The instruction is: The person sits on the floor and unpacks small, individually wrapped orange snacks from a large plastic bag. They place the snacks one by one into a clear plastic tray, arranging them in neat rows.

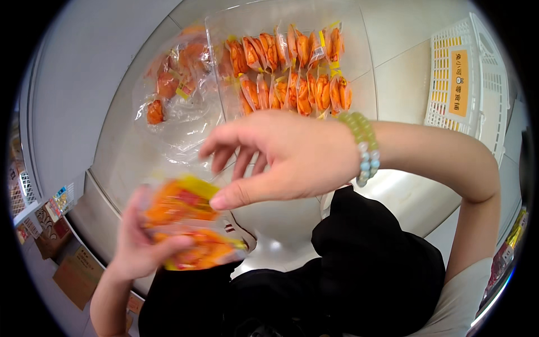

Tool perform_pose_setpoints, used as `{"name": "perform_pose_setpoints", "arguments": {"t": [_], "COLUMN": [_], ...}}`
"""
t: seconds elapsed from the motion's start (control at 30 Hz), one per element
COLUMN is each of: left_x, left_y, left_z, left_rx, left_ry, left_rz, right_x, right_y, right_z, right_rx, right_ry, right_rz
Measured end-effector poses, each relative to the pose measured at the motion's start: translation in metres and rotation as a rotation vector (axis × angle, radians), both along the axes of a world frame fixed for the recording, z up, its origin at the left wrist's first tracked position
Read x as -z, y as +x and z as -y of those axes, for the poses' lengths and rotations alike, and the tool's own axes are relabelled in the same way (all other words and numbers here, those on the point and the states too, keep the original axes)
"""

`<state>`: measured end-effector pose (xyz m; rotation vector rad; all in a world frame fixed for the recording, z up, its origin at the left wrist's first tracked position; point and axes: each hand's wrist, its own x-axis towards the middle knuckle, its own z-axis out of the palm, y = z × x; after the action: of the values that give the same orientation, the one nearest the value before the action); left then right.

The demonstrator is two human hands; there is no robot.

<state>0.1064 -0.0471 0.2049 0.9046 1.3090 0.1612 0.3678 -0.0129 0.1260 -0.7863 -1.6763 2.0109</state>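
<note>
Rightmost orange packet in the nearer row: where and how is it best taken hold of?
Probably by its upper edge, pinched from above: the packet seems to stand on edge, with its neighbour close on the left and no packet beyond it on the right, leaving finger room.

Head camera, left of side-by-side pair, worn on person's head. Looks steeply down toward tiled floor, upright, unmirrored. Wide fisheye: straight edges bow, dark rim rounds off corners. Close range: right hand large near centre, left hand lower left. Wearer's own legs at bottom; clear container farther off, toward top.
</note>
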Motion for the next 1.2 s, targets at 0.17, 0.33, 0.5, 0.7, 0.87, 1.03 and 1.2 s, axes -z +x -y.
{"name": "perform_pose_setpoints", "arguments": {"t": [0.17, 0.33, 0.5, 0.7, 0.87, 1.03, 1.2], "left_x": [0.082, 0.121, 0.151, 0.146, 0.147, 0.145, 0.142], "left_y": [0.069, 0.124, 0.120, 0.106, 0.092, 0.101, 0.118], "left_z": [0.015, 0.035, 0.060, 0.063, 0.064, 0.066, 0.059], "left_rx": [0.168, -0.199, -0.137, -0.194, -0.249, -0.391, -0.547], "left_ry": [0.068, -0.186, -0.441, -0.375, -0.290, -0.297, -0.335], "left_rz": [0.161, 0.380, 0.512, 0.418, 0.402, 0.433, 0.556], "right_x": [0.013, 0.020, 0.013, 0.017, 0.043, 0.051, 0.011], "right_y": [0.051, 0.100, 0.122, 0.098, 0.065, 0.075, 0.079], "right_z": [-0.013, -0.003, -0.021, -0.026, -0.016, -0.004, 0.005], "right_rx": [-0.115, 0.089, 0.148, -0.297, -0.629, -0.260, -0.165], "right_ry": [0.044, 0.188, 0.474, 0.938, 0.834, 0.767, -0.012], "right_rz": [0.105, 0.353, 0.588, 0.985, 1.126, 0.861, 0.571]}}
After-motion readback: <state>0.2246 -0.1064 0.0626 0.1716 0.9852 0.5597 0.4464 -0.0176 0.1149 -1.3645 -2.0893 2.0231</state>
